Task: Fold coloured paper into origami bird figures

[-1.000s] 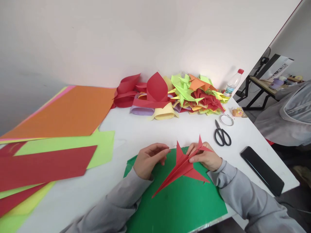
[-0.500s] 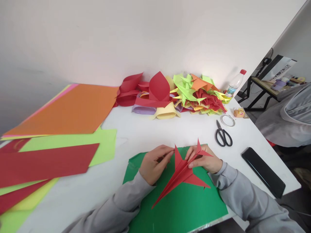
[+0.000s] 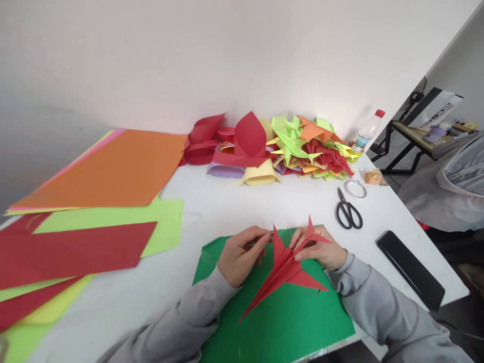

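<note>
A folded red paper plane (image 3: 278, 275) is held above a green board (image 3: 298, 322), its long nose slanting toward the lower left. My right hand (image 3: 321, 248) is closed around the body near the tail, thumb on top and fingers partly hidden behind the paper. With thumb and forefinger together, my left hand (image 3: 244, 254) pinches the edge of the plane's left wing, close to its tip. The right wing spreads out over the board, with a small bent piece under its end.
Behind lie folded paper planes (image 3: 302, 146) and red paper shapes (image 3: 250, 138). Scissors (image 3: 348, 209), a tape roll (image 3: 355, 189), a bottle (image 3: 366, 133) and a black phone (image 3: 410, 269) are on the right. Coloured sheets (image 3: 102, 171) cover the left. A person in grey (image 3: 446, 176) is at far right.
Almost nothing differs. The view has shifted very slightly; both hands keep the same hold on the red paper plane.
</note>
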`<move>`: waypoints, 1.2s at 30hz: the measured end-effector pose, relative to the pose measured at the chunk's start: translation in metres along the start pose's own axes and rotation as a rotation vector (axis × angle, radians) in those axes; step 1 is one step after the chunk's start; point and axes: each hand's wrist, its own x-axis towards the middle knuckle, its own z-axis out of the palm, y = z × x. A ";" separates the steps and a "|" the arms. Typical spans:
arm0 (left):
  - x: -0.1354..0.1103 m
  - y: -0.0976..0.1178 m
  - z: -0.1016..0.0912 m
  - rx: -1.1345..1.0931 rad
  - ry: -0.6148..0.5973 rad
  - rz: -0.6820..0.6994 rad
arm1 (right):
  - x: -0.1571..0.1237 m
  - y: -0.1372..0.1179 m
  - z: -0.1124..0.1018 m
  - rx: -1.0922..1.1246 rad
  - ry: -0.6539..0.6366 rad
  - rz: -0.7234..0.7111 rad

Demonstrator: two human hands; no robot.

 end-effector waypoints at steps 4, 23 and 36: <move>-0.001 -0.003 0.001 0.023 0.022 0.079 | 0.000 -0.001 0.002 -0.009 -0.006 0.015; 0.001 -0.004 -0.004 0.180 0.032 0.248 | -0.002 -0.001 0.005 0.028 -0.019 0.004; 0.001 -0.008 0.000 -0.100 0.064 0.001 | -0.004 -0.001 0.004 0.100 0.012 0.010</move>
